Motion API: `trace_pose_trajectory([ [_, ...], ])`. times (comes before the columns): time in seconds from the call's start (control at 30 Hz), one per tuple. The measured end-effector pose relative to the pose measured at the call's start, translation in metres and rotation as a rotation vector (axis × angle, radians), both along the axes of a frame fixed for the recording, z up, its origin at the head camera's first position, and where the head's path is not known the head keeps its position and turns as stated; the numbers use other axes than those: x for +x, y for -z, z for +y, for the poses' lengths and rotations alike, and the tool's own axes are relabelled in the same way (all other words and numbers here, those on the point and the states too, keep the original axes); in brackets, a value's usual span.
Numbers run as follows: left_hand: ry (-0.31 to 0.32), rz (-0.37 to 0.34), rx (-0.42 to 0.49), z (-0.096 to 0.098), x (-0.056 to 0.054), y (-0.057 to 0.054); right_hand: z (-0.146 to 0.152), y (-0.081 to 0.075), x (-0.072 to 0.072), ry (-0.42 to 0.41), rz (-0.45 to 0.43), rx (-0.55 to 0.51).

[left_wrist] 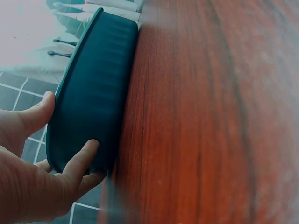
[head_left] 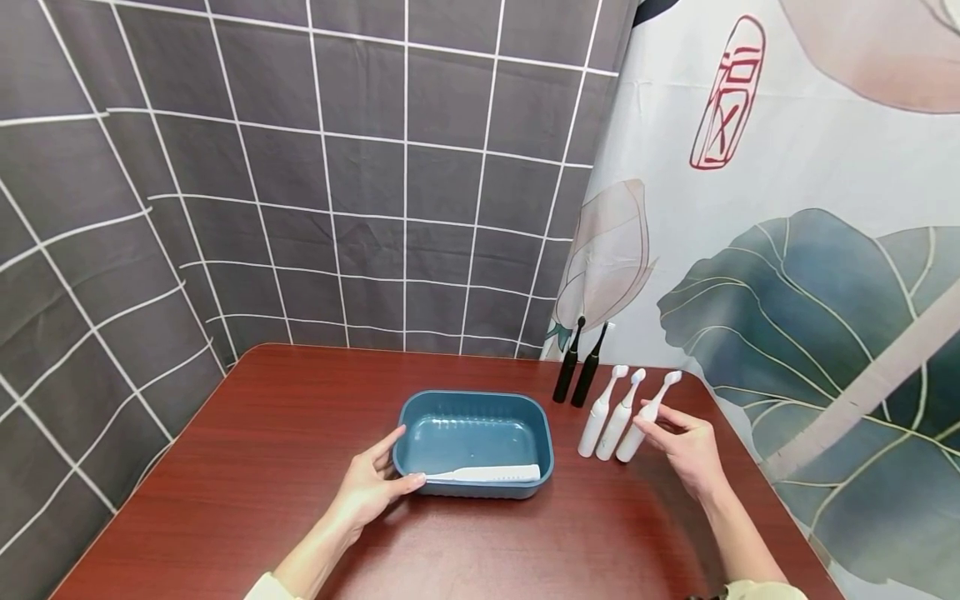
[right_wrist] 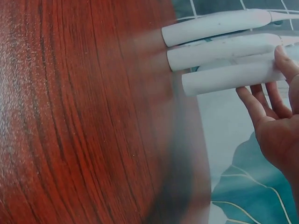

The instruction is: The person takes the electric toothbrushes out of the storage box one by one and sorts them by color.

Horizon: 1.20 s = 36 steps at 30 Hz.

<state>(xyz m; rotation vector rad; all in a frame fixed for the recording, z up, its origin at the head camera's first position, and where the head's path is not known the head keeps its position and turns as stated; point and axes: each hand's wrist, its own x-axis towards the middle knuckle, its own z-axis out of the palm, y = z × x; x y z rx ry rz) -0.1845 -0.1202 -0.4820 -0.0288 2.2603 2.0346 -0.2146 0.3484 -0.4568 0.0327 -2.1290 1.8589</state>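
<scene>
The left hand (head_left: 371, 486) grips the blue tray (head_left: 472, 408) corner on the table (head_left: 262, 467). The right hand (head_left: 686, 450) pinches the nearest upright white toothbrush (head_left: 647, 417); better lift straight, not knocking its neighbours.

blue tray (head_left: 450, 408): holds one white toothbrush (head_left: 487, 473) flat | rightmost white toothbrush (head_left: 647, 418): upright
</scene>
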Motion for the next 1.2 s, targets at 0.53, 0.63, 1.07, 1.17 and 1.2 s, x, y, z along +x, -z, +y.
trace_pose_trajectory([
  [0.53,-0.003,0.009,-0.027,0.001,-0.002,0.001,0.001,0.006,-0.003,-0.012,-0.007,-0.016],
  [0.63,-0.004,0.008,-0.024,0.002,-0.002,0.001,0.001,0.006,-0.003,-0.012,-0.017,-0.003],
  [1.07,-0.002,0.001,-0.012,0.001,-0.001,0.0,0.001,0.002,0.004,0.112,-0.024,0.26],
  [1.17,-0.005,-0.002,-0.017,0.001,-0.001,0.0,-0.003,-0.003,0.01,0.268,0.012,0.334],
  [1.2,-0.005,-0.002,-0.02,0.001,-0.001,0.0,-0.005,-0.005,0.013,0.32,0.037,0.33],
])
